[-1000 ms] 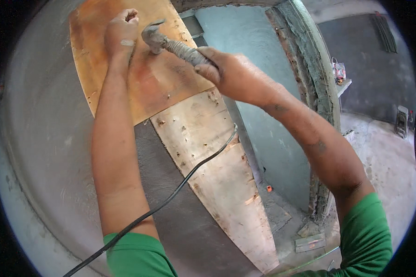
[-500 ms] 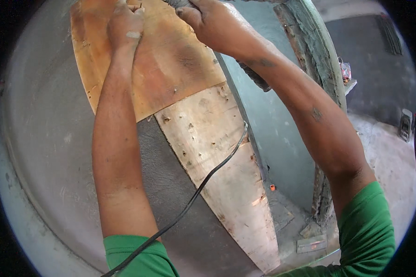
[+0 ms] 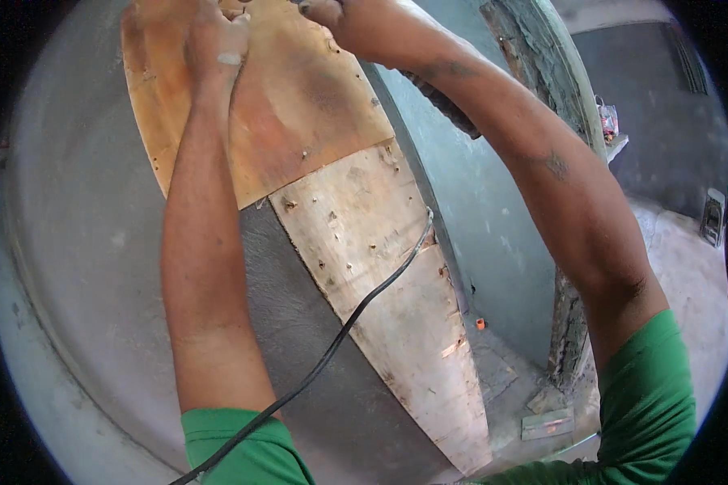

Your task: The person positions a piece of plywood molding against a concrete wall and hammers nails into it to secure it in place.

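- Against the grey concrete wall (image 3: 81,267) leans a pieced plywood sheet: an orange-brown upper board (image 3: 299,105) and a paler, nail-pocked lower board (image 3: 380,275) meeting it at a slanted seam.
- Left hand (image 3: 210,36) lies flat at the top edge of the upper board, fingers spread and pressed on the wood; it closes round nothing, only pins the sheet.
- Right hand (image 3: 340,12) is at the same top edge, near the right corner, and is cut off by the picture's rim. It seems wrapped round a corded power tool, but the tool's head is out of sight, so how tight the grasp is I cannot tell.
- A dark ribbed tool body (image 3: 445,105) shows under the right forearm; a black cord (image 3: 356,323) runs from the lower board's right edge down across it to the left green sleeve (image 3: 243,449).
- Step in hand, as I judge it: working the tool along the upper board's top edge while the free hand steadies it.
- Next move likely calls for firm bracing by the left hand, fingers kept off the tool's path, and the cord held clear of the work line.
- Containers: a small plastic bag (image 3: 607,121) hangs at the far right by the rough door frame (image 3: 558,89); contents too small to make out.
- Floor below the lower board's bottom corner: scrap wood pieces (image 3: 546,424) and a small orange bit (image 3: 480,324).
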Tool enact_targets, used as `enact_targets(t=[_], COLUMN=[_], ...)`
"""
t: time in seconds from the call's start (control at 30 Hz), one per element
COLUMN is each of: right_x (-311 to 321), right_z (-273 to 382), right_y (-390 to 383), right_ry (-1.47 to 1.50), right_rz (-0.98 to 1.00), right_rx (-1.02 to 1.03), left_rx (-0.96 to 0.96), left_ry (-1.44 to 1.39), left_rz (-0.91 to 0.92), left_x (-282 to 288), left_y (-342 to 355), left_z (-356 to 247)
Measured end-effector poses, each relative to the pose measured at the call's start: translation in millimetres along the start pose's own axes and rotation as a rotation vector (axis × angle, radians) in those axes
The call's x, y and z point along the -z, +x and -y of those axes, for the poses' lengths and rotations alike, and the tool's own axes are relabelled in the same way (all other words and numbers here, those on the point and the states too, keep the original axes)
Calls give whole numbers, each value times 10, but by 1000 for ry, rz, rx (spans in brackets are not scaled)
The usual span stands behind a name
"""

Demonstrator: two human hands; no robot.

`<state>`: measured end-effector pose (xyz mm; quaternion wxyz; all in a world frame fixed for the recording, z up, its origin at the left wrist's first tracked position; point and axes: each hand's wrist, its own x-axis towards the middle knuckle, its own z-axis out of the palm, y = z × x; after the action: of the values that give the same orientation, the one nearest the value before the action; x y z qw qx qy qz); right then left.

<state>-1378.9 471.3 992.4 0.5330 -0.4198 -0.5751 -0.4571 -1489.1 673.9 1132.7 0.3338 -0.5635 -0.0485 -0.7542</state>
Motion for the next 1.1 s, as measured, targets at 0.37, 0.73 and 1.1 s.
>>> enact_targets(t=[0.37, 0.73, 1.1], right_x=[-260, -196, -187], right_z=[-211, -168, -185], right_y=[-70, -16, -156], right_ry=[-13, 2, 101], right_rz=[-68, 41, -38], right_rx=[9, -33, -66], left_rx=[107, 127, 81], left_ry=[-252, -472, -300], left_rz=[129, 165, 151], left_x=[-70, -17, 15], left_y=[49, 103, 90], left_z=[-56, 68, 71])
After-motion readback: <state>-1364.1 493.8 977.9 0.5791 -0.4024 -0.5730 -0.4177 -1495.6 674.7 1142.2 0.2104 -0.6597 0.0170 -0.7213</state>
